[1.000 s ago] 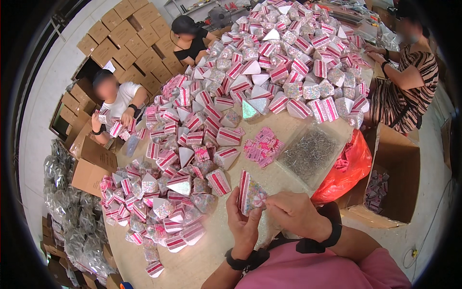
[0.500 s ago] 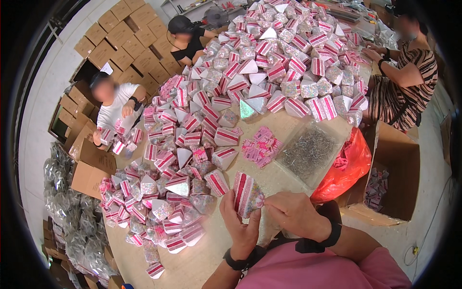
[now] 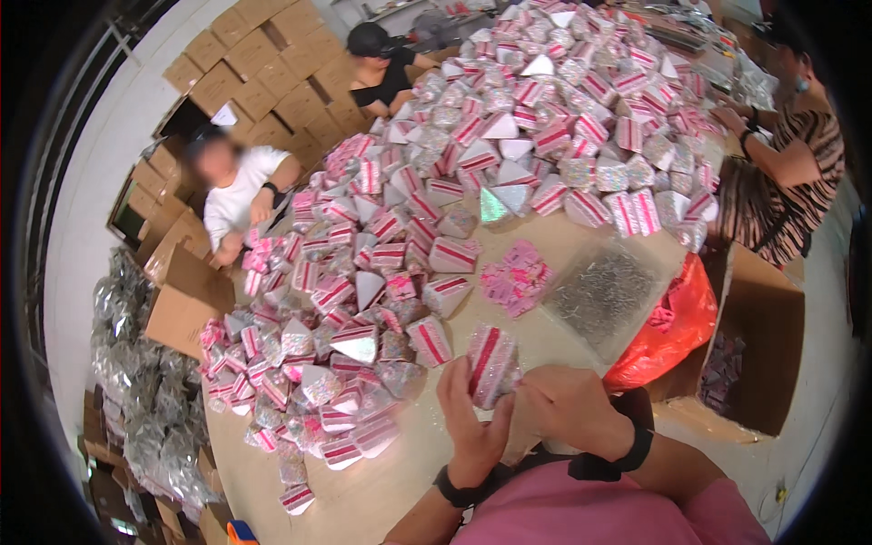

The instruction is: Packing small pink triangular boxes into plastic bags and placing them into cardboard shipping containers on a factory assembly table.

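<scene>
Low over the table, my left hand [image 3: 472,431] is closed around a toy cake slice [image 3: 491,363] with pink and white striped sides and glitter. Its thumb presses the near edge while the fingers wrap the left side. My right hand [image 3: 574,407] is pinched at the slice's right end; whatever its fingertips hold is too small and hidden to name. Beyond my hands lies a small heap of pink printed tags [image 3: 515,278]. A shallow clear tray [image 3: 570,320] of thin metal pieces stands to its right. Many similar cake slices [image 3: 454,255] are piled to the left and beyond.
A red plastic bag [image 3: 668,327] hangs at the table's right edge beside an open cardboard box [image 3: 763,354]. Several people work around the table [image 3: 272,490]. Stacked cartons [image 3: 263,73] and clear-bagged goods [image 3: 150,400] stand at the left.
The view has shifted, so everything sits farther right. The slice has turned in my left hand, showing less of its sequined end. My right hand stays pinched beside it.
</scene>
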The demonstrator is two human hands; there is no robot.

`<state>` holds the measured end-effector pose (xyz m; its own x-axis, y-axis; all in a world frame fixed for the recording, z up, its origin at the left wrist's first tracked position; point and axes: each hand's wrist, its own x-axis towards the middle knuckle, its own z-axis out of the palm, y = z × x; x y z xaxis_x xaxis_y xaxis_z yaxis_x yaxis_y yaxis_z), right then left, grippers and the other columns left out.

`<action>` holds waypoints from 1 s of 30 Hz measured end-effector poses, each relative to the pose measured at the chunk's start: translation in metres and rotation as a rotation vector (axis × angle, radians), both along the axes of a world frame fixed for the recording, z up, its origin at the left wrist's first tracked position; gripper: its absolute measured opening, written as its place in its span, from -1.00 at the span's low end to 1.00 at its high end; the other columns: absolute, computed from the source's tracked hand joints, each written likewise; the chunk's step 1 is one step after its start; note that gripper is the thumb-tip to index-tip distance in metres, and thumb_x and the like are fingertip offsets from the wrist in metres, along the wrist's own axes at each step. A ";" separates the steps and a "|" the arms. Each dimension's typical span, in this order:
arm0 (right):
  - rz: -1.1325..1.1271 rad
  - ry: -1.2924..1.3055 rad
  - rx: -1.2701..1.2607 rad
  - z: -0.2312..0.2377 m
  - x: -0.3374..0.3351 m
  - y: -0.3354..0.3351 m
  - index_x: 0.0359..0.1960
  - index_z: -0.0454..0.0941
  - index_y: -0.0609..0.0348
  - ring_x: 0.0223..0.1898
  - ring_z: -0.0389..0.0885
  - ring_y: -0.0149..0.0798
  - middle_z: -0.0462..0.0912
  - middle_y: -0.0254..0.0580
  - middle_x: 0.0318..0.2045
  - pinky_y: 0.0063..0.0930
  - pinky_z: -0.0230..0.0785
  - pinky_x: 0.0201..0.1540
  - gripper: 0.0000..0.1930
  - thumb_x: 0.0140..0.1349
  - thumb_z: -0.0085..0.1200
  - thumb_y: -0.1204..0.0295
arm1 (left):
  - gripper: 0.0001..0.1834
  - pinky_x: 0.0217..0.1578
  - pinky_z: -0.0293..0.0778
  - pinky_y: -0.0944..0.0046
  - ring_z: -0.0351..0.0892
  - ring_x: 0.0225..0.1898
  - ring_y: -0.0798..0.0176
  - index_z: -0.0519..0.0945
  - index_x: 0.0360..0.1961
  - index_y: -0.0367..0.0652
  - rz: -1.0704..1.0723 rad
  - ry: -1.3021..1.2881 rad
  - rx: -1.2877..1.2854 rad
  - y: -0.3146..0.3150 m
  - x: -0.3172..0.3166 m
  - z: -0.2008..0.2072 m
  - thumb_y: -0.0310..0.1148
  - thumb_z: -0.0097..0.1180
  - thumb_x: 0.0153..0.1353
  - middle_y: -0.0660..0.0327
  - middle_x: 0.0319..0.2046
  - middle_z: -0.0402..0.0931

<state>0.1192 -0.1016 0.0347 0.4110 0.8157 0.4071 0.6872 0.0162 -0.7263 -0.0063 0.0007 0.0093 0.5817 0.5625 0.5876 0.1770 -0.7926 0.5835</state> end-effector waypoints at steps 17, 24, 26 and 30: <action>0.228 0.960 -0.106 -0.034 -0.008 0.033 -0.23 0.39 0.25 -0.55 0.52 -0.43 0.51 -0.28 -0.52 -0.60 0.31 -0.53 -0.83 0.22 0.04 0.44 | -0.30 0.02 0.37 0.20 0.36 0.08 0.12 0.28 0.18 -0.34 0.002 -0.087 -0.558 0.022 -0.018 -0.043 -0.39 0.30 0.02 0.01 0.07 0.32; 0.239 1.034 -0.238 -0.032 0.018 0.026 -0.21 0.44 0.24 -0.54 0.56 -0.46 0.55 -0.25 -0.49 -0.63 0.33 -0.53 -0.83 0.25 -0.01 0.40 | -0.36 0.00 0.34 0.17 0.42 0.00 0.12 0.37 0.11 -0.37 0.442 -0.280 -0.446 0.176 -0.103 -0.009 -0.27 0.29 0.05 0.01 0.03 0.42; 0.156 0.972 -0.241 -0.034 0.031 0.022 -0.24 0.46 0.24 -0.56 0.56 -0.45 0.55 -0.25 -0.50 -0.62 0.33 -0.54 -0.84 0.24 -0.01 0.41 | -0.32 0.14 0.24 0.13 0.36 0.11 0.01 0.32 0.17 -0.39 0.725 -0.077 -0.044 0.217 -0.127 0.023 -0.29 0.27 0.08 -0.09 0.12 0.35; -0.113 0.826 -0.145 -0.043 0.065 0.014 -0.30 0.48 0.24 -0.61 0.51 -0.43 0.51 -0.28 -0.54 -0.59 0.32 -0.58 -0.89 0.18 -0.02 0.48 | -0.25 0.26 0.07 0.14 0.23 0.24 -0.05 0.22 0.24 -0.38 0.665 -0.039 0.073 0.227 -0.133 0.032 -0.34 0.26 0.08 -0.15 0.19 0.26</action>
<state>0.1844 -0.0873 -0.0086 0.6127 0.7728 -0.1655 -0.0738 -0.1526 -0.9855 -0.1394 0.2274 0.0413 0.1029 0.7518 0.6513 0.6212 -0.5600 0.5482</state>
